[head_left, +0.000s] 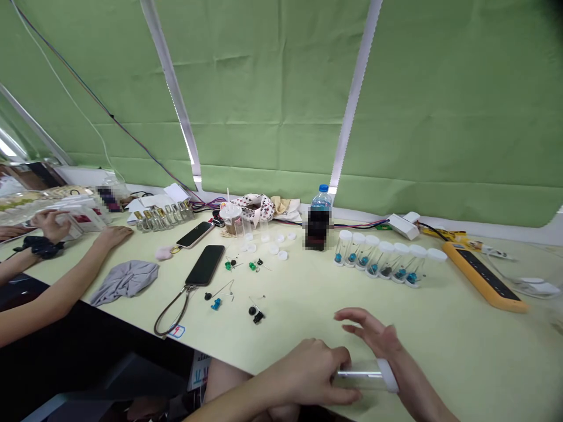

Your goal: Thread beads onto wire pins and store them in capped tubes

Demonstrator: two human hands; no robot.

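Over the near edge of the pale table, the left hand holds sideways a clear cylindrical tube, with its white cap close beside the base of the right hand, whose fingers are apart and grasp nothing; behind stand several capped tubes

Soft, fairly bright daylight glows through the green fabric blinds across the upper frame, brightest at the far left edge, while the pale yellow-green tabletop takes only faint shadows and the lower left falls nearly black. A white glare streak crosses the clear cylindrical tube with a white cap at lower centre-right. Wide-angle distortion stretches the edges, the upper-right corner darkens, and pixelated blocks hide patches at centre and left.
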